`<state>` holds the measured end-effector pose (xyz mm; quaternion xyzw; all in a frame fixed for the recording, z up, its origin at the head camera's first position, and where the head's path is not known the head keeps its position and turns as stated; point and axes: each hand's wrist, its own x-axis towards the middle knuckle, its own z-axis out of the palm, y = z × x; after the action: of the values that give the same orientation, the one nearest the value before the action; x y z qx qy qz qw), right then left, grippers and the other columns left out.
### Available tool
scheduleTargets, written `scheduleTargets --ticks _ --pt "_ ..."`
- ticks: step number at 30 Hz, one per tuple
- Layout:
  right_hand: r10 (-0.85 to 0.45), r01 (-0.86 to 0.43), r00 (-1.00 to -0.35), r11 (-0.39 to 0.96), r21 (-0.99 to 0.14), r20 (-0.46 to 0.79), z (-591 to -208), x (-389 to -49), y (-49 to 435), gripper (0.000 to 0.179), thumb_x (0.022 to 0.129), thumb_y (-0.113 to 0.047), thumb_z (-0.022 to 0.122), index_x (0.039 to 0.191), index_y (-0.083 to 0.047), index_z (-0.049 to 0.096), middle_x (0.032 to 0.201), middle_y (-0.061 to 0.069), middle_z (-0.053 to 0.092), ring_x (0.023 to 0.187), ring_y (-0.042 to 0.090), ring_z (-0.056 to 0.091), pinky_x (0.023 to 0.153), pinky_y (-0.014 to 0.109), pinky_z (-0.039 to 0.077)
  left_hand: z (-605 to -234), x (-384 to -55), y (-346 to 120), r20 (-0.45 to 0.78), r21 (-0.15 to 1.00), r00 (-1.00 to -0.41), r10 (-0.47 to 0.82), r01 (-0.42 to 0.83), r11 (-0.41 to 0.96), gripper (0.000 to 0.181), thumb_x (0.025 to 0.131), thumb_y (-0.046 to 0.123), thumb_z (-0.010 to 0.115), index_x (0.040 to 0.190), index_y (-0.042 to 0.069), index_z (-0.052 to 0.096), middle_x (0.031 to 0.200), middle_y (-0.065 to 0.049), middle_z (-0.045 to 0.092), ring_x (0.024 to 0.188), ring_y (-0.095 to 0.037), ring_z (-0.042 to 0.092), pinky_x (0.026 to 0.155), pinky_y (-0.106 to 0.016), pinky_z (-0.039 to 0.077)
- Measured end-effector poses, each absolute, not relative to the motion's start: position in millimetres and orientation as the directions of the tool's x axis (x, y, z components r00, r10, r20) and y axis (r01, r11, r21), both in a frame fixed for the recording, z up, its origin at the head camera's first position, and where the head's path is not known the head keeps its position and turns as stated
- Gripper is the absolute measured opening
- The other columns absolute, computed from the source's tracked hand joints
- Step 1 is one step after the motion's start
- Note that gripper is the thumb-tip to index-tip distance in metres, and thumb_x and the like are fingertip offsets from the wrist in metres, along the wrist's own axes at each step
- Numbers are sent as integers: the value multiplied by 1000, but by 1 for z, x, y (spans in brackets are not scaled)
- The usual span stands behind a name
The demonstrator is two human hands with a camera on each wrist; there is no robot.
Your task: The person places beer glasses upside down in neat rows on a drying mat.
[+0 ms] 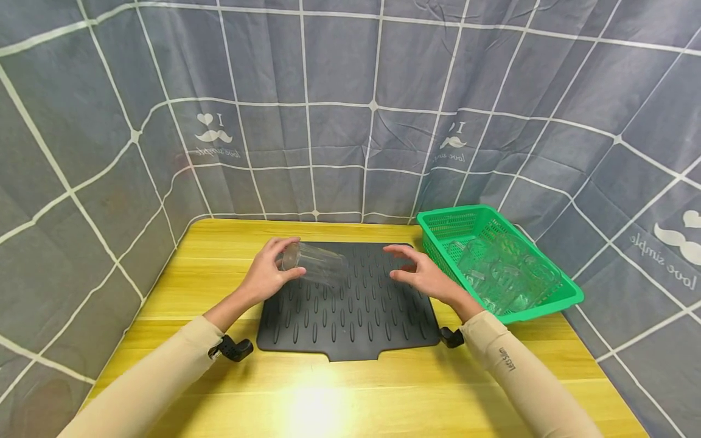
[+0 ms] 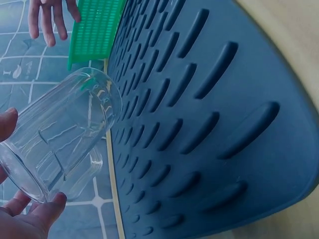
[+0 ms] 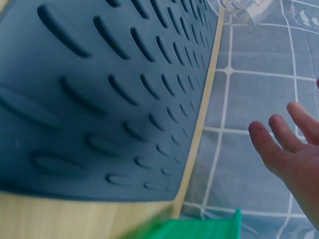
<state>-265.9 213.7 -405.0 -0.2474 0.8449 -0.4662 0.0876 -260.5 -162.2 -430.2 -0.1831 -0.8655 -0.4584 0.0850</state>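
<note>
In the head view a clear glass mug (image 1: 323, 265) lies nearly on its side in the air over the black ridged mat (image 1: 350, 328). My left hand (image 1: 268, 272) grips it around one end, thumb and fingers on opposite sides. The left wrist view shows the mug (image 2: 65, 124) tilted, its far end toward the mat and a handle-like loop on its lower side. My right hand (image 1: 420, 274) holds nothing. It hovers above the mat's right part with fingers loosely bent, facing the mug across a gap.
A green plastic basket (image 1: 501, 317) stands right of the mat, close to my right forearm, with several clear glass pieces (image 1: 495, 274) inside. The mat lies on a yellow wooden table (image 1: 263, 401). A grey checked curtain (image 1: 339, 134) encloses the back and sides.
</note>
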Motion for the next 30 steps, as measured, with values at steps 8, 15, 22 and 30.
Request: scheduleTargets --ticks 8,15,22,30 --pt "-505 -440 -850 516 -735 154 -395 -272 226 53 98 -24 68 147 -20 50 155 8 43 143 32 41 110 63 36 -421 -271 -168 333 729 -915 229 403 554 70 85 18 82 148 12 51 136 -19 49 125 -39 52 104 -63 45" --pt "-508 -481 -844 578 -659 170 -382 -274 234 53 97 -21 69 146 -17 51 152 8 46 143 33 39 113 61 34 -415 -280 -173 348 679 -911 223 409 610 71 84 19 83 148 11 51 129 -20 51 109 -37 54 91 -55 48" --pt "-495 -479 -857 667 -570 141 -371 -274 243 55 97 -24 68 148 -15 49 157 11 40 148 39 29 115 65 28 -411 -288 -180 357 647 -907 224 413 641 70 86 20 81 148 9 51 137 -20 49 123 -41 50 99 -59 42" --pt "-479 -485 -866 733 -477 144 -359 -280 256 56 96 -20 68 148 -11 49 158 17 36 147 42 27 114 66 27 -407 -296 -182 356 636 -909 217 406 656 69 88 20 80 149 10 50 139 -20 47 123 -42 46 97 -60 42"
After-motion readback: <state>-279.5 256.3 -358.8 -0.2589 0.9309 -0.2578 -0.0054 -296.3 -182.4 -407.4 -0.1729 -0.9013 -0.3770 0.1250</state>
